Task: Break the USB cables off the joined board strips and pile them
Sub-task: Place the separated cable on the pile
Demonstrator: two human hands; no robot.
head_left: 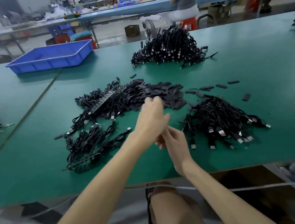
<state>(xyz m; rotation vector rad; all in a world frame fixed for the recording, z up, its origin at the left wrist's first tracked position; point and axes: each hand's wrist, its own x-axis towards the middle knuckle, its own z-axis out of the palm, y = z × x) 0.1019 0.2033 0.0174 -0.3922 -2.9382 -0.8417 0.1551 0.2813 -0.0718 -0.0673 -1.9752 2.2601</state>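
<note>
A: On the table point(253, 74), what?
B: Green top, black cables point(93, 140) in several heaps. Left of centre, a tangle point(91, 105) joined to a board strip point(105, 100). Nearer, a second strip point(81, 162) with its leads fanned out behind it.
A: And the freed ones?
B: Gathered in a pile point(220, 119) at right, plugs toward the near edge. A bigger heap point(167, 49) toward the far edge. In between, a spread of small black scraps point(161, 92).
A: Hands?
B: Left hand point(151, 117) stretched forward over the near edge of the scraps, fingertips bunched but blurred; gripping or not, cannot tell. Right hand point(176, 146) just beneath the left wrist, above bare table, fingers point(160, 143) loosely curled, nothing seen in them.
A: Anything else?
B: Blue tray point(49, 57) at far left, well apart from the cables
</note>
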